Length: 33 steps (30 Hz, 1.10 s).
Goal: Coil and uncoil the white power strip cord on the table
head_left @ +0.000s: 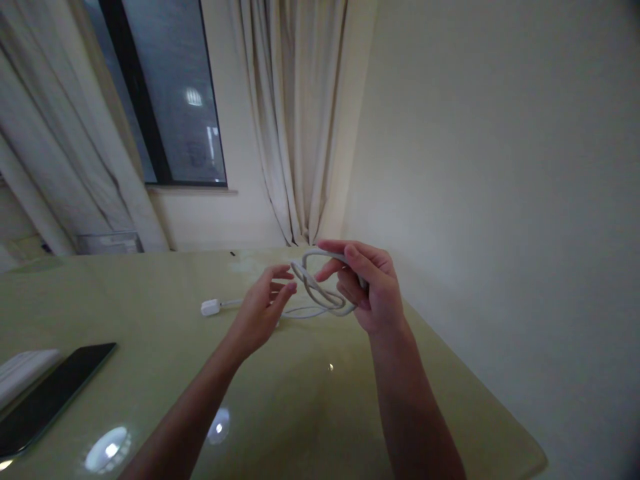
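Cable coil (pixel 323 297) clamped in right hand (pixel 379 295), left hand (pixel 260 313) open alongside — contact unclear

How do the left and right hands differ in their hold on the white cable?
The right hand curls shut around the coiled white cable; the left hand has looser, straighter fingers at the coil's edge, and whether it pinches a strand is unclear. The right hand is slightly higher than the left hand. Both are raised above the table.

Dim, soft picture; ceiling-light glare on the glossy table (pixel 300 413), edges warped.
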Available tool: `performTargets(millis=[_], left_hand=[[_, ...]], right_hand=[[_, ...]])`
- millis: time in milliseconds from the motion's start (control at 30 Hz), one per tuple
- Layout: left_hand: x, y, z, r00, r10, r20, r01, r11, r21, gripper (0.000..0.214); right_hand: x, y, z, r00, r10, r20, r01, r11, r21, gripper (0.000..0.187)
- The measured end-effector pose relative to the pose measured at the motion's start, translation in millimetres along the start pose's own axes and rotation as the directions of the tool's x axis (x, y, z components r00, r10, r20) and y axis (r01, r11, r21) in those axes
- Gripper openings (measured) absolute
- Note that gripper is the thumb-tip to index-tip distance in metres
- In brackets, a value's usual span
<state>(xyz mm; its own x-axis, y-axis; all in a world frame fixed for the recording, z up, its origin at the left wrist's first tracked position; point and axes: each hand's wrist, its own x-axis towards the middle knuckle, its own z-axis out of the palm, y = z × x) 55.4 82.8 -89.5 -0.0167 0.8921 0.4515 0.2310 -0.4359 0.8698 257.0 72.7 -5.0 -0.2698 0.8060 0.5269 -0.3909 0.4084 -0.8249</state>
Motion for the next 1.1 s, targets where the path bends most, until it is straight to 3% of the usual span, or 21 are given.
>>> performTargets(millis=[67, 233, 333, 500, 633, 767, 833, 900, 1000, 1100], left_hand=[[-2.9, 3.0, 6.0, 0.999, -0.029, -0.037, 0.029, 1.000, -0.002, 0.038], [-3.7, 11.1, 6.1, 0.976, 0.213, -0.048, -0.208, 0.974, 0.093, 0.030], [-4.0, 17.9, 0.8, 0.971, 0.224, -0.081, -0.216, 0.972, 0.097, 0.033], [-3.1, 25.2, -12.1, 0.945, 0.278, -0.171, -0.240, 0.947, 0.213, 0.027], [-2.8, 28.1, -17.3, 0.927, 0.328, -0.180, -0.270, 0.919, 0.286, 0.026], [-5.5, 31.0, -17.0, 0.915, 0.393, -0.089, -0.340, 0.872, 0.351, 0.025], [-6.0, 32.0, -17.7, 0.922, 0.388, 0.005, -0.361, 0.852, 0.379, 0.024], [-4.8, 32.5, -21.8, 0.936, 0.347, 0.064, -0.342, 0.850, 0.400, 0.025], [-0.9, 32.1, -36.5, 0.956, 0.288, -0.061, -0.236, 0.874, 0.425, 0.027], [2.1, 29.1, -58.1, 0.916, 0.226, -0.333, -0.066, 0.900, 0.430, 0.031]], right_hand=[[-0.6, -0.9, 1.3, 1.000, -0.017, 0.014, 0.017, 0.999, 0.048, 0.035], [-1.7, 0.0, 7.5, 0.998, -0.026, 0.054, 0.023, 0.998, 0.061, 0.041], [-2.2, 2.4, 11.2, 0.999, -0.042, 0.025, 0.042, 0.999, 0.008, 0.044], [-0.2, 6.7, 12.6, 0.993, -0.111, -0.050, 0.100, 0.977, -0.189, 0.040], [3.0, 11.7, 10.5, 0.994, -0.109, -0.002, 0.098, 0.905, -0.415, 0.041], [4.9, 25.6, 14.4, 0.992, 0.018, 0.124, 0.059, 0.807, -0.587, 0.036], [6.1, 35.8, 17.6, 0.989, 0.073, 0.128, 0.026, 0.769, -0.639, 0.027], [8.4, 44.9, 18.7, 0.984, 0.129, 0.122, -0.027, 0.787, -0.617, 0.021], [13.8, 52.0, 14.9, 0.950, 0.245, 0.192, -0.142, 0.890, -0.434, 0.026], [18.4, 51.6, 10.6, 0.945, 0.206, 0.256, -0.123, 0.944, -0.308, 0.031]])
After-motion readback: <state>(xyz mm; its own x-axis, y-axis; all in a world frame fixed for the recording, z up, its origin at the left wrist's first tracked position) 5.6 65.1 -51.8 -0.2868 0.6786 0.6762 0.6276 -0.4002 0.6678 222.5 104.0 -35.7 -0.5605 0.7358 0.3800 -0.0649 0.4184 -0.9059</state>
